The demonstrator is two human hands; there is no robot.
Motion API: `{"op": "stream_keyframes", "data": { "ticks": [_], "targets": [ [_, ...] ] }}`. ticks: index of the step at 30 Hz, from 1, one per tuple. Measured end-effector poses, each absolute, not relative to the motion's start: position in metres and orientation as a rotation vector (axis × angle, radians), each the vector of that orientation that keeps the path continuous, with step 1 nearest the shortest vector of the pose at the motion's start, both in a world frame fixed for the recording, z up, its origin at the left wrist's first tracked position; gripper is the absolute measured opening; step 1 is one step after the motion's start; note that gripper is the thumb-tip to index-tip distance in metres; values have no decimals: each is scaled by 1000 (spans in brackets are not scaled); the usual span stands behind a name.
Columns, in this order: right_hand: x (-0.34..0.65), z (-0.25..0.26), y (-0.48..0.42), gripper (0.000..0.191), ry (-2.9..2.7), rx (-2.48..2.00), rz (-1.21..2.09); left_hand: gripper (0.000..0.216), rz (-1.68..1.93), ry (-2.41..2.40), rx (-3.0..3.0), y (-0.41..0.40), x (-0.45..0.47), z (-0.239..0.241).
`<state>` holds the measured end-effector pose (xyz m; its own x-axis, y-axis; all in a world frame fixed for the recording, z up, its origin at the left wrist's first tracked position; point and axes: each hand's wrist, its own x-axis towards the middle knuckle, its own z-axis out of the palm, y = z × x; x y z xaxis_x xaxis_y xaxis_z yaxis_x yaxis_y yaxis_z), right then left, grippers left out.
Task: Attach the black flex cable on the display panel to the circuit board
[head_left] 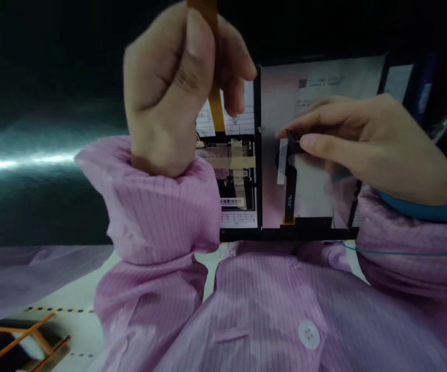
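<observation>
My left hand (177, 77) is raised at upper left, its thumb and fingers closed on a strip of amber tape (218, 111) that extends above and below the grip. Beneath that hand lies an opened tablet-like device (223, 178) with exposed inner parts and masking tape across it; my wrist and sleeve hide part of it. To its right a display panel (316, 191) lies with its pale back up. My right hand (363, 139) reaches over this panel. Its thumb and forefinger pinch the upper end of a black flex cable (290, 191), beside a short whitish tape strip (282, 161).
Printed sheets (239, 219) lie around the opened device. A blue object (425, 88) is at the far right. A blue wrist band (425, 209) with a thin cord (409, 253) is on my right wrist. An orange-framed item (33, 336) stands on the floor at lower left.
</observation>
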<state>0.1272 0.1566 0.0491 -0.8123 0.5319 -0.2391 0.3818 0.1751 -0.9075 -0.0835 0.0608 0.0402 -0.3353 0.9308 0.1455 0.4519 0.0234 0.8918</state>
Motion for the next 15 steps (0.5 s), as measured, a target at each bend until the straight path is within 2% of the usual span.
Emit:
{"op": "stream_keyframes", "data": {
  "ticks": [5, 11, 15],
  "targets": [
    [130, 44, 162, 11, -2405, -848, 1650, 27, 1098, 1732, 1541, 59, -83, 44],
    [130, 43, 164, 7, -2455, -800, 1661, 29, 880, 1546, 1737, 60, -87, 47],
    [128, 44, 164, 4, -2511, -775, 1639, 22, 708, 1526, 1907, 65, -87, 45]
  ]
}}
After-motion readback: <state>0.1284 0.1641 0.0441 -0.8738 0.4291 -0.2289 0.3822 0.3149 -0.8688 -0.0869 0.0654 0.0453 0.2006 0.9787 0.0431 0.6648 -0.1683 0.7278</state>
